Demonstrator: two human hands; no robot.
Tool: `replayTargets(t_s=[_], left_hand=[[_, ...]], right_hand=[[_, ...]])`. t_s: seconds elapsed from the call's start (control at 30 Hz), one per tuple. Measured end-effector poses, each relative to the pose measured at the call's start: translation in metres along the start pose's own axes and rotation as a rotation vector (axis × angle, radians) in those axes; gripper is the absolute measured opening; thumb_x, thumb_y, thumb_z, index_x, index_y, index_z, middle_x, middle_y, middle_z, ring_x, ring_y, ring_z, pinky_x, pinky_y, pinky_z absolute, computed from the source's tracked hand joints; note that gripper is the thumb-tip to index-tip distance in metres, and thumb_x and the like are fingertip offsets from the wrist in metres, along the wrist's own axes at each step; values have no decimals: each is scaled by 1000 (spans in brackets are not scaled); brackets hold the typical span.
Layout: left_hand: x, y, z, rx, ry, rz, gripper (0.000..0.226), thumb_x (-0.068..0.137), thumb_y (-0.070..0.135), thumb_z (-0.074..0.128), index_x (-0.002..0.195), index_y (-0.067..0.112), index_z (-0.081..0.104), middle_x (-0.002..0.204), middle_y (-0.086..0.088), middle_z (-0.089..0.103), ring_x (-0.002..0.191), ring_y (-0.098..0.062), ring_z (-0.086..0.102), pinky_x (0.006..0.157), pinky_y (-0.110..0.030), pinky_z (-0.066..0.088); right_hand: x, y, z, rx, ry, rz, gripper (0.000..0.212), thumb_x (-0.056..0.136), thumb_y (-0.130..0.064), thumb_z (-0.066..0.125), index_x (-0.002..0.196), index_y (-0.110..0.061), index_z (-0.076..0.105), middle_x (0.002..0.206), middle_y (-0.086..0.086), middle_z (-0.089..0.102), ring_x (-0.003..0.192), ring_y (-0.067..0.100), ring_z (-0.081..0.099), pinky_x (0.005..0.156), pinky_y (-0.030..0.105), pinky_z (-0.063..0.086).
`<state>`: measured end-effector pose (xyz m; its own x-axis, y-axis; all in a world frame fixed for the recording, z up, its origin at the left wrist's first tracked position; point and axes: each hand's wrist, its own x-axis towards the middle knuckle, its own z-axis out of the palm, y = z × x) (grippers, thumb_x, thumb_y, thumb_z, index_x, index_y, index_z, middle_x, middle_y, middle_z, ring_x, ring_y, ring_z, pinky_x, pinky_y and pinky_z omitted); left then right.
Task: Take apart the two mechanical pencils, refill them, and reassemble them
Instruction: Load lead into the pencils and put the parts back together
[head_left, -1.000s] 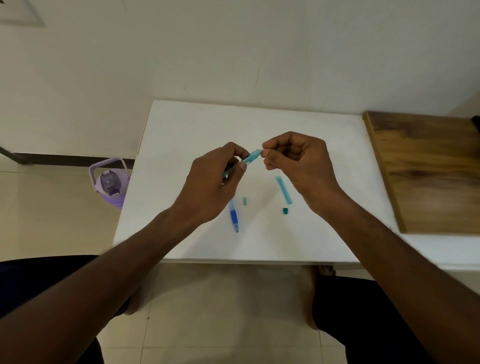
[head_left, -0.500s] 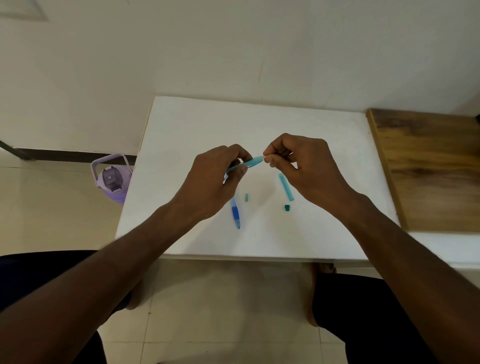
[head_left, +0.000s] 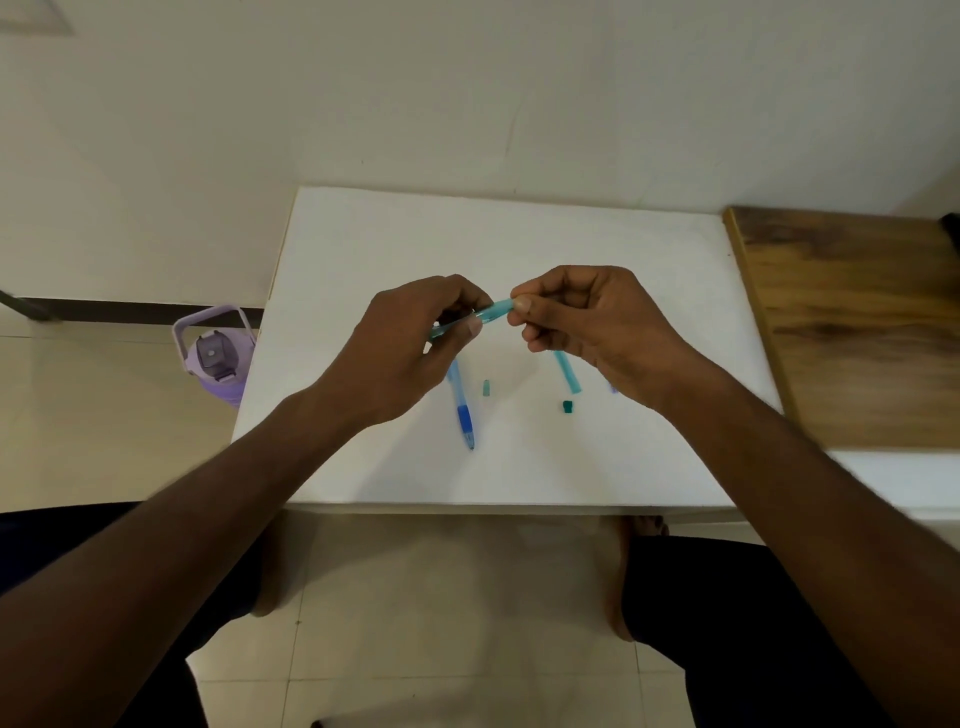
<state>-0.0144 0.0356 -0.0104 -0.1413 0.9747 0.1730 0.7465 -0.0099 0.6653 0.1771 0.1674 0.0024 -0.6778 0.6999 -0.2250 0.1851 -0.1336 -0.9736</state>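
Over the white table (head_left: 363, 249) at mid-frame, the left hand (head_left: 410, 353) is gripping the teal pencil barrel (head_left: 480, 315) while the right hand (head_left: 587, 322), closer than a second ago, is pinching its end, perhaps feeding lead.

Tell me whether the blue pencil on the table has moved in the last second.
No. The blue pencil keeps its place beside the small pale cap on the white table; only the view shifted.

Purple water bottle (head_left: 218, 358) on tiled floor, wooden board (head_left: 852, 332) right
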Motion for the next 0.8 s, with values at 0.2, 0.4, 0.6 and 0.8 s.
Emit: replayTargets(t_s=[0.2,0.4,0.6,0.8], left_hand=[[3,-1,4,-179,106,-241,16,107,23,57,121,19,65,101,15,75,87,3,69,81,-6,52],[7,2,1,-332,172,-370,24,106,28,60,130,25,62,107,11,79,90,-5,77,93,-29,61],[7,4,-1,-335,165,-410,23,104,30,63,126,22,65,110,10,79,89,-7,78,93,-29,62],[8,4,-2,-350,160,-447,25,99,32,71,121,21,67,110,5,78,90,-11,78,91,-33,63]], right_hand=[[6,14,18,-368,149,-42,20,91,-24,82,110,-21,79,87,-1,82,77,13,78,77,26,65],[10,44,37,-1122,6,-139,22,94,-36,77,111,-23,80,97,-3,79,69,7,57,88,17,41],[13,55,50,-1180,-1,-4,33,95,-44,73,117,-20,77,105,-1,77,81,10,58,91,20,41],[9,47,62,-1223,-64,61,33,100,-33,69,127,-15,69,116,6,73,101,21,68,106,30,52]])
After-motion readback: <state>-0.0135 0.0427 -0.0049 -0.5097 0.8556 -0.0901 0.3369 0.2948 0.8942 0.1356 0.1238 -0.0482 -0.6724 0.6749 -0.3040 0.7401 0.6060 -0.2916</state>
